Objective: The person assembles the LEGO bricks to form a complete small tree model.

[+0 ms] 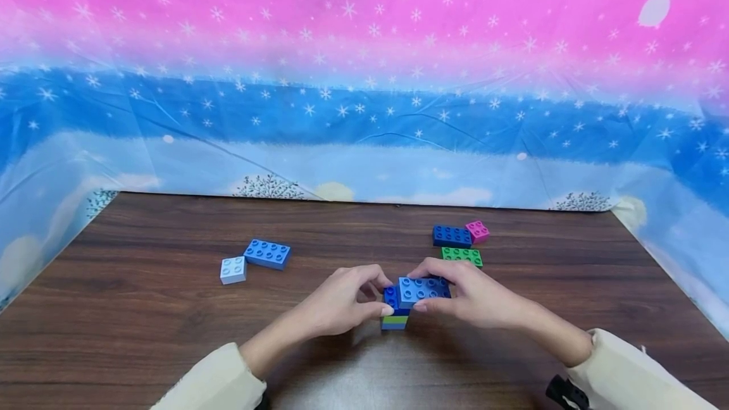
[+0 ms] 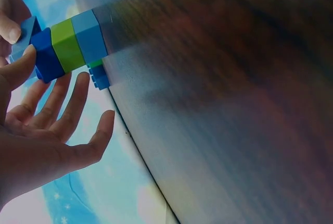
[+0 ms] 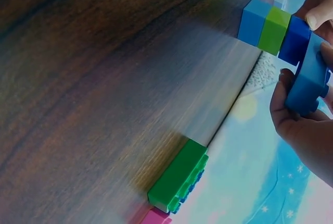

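A short stack of toy building bricks stands on the table: a mid-blue brick (image 2: 89, 35) at the bottom, a lime green brick (image 1: 395, 320) above it, a dark blue brick (image 1: 390, 297) on top. My left hand (image 1: 342, 301) pinches the dark blue brick between thumb and fingers, its other fingers spread in the left wrist view. With thumb and fingers, my right hand (image 1: 475, 293) holds a blue eight-stud brick (image 3: 306, 81) at the stack's top. That brick sticks out to the right and looks tilted against the dark blue one in the right wrist view.
Behind my right hand lie a green brick (image 1: 462, 256), a navy brick (image 1: 452, 236) and a pink brick (image 1: 477, 231). Farther left are a blue brick (image 1: 267, 254) and a pale blue brick (image 1: 233, 270). A patterned cloth (image 1: 364, 169) hangs along the far table edge.
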